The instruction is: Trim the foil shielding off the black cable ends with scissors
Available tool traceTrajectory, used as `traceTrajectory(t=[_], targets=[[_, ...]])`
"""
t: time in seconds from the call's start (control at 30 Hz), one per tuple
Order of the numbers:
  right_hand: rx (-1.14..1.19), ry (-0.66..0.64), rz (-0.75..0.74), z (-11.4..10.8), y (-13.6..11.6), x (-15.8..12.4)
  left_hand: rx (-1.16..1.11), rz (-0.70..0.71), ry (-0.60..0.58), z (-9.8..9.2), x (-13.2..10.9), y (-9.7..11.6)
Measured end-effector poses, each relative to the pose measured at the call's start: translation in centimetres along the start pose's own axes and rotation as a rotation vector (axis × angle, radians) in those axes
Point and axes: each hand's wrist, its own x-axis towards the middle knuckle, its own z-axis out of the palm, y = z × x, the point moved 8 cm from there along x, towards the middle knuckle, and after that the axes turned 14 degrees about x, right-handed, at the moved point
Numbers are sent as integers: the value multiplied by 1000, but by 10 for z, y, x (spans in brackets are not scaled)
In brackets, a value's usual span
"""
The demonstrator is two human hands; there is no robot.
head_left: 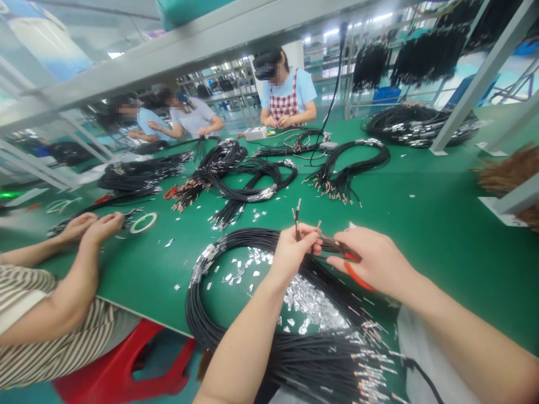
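Wire ends [297, 220] stand upright, pinched between the thumb and fingers of your left hand [292, 253], with their metal tips showing above your fingers. Your right hand [373, 261] is closed around orange-handled cutters [352, 265], their head right beside the wires; you cannot tell whether the blades are biting anything. Under your hands lies a black wire coil [201, 306], its terminal-tipped ends [370, 370] fanned toward you, with silver foil scraps [309, 300] heaped inside the loop. All this sits on a green workbench [438, 235].

To your left, a co-worker's hands [99, 227] rest on a wire bundle, near a tape roll [143, 223], with a red stool [122, 365] below the bench edge. Farther up the bench lie more black wire bundles [236, 174], then a white box [255, 133]. Across the bench, a person in a checked apron [286, 98] works with both hands near the chest. Beyond, black harnesses [429, 56] hang from metal racks under bright ceiling lights.
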Motion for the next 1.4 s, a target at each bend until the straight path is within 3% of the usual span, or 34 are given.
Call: traceTrajectory(t=[0.1,0.23,0.7,1.4], targets=[[-366,112,-47,-1,-5,-2,-10,-21,33,1,-1,-2],[-558,144,-55,5,-2,-1,-2,-58,61,1,-2,-4],[-498,27,-75,12,5,0,49,67,16,1,-2,-3],[-590,20,-58,11,-6,-4,80,106,45,1,-2,-2]])
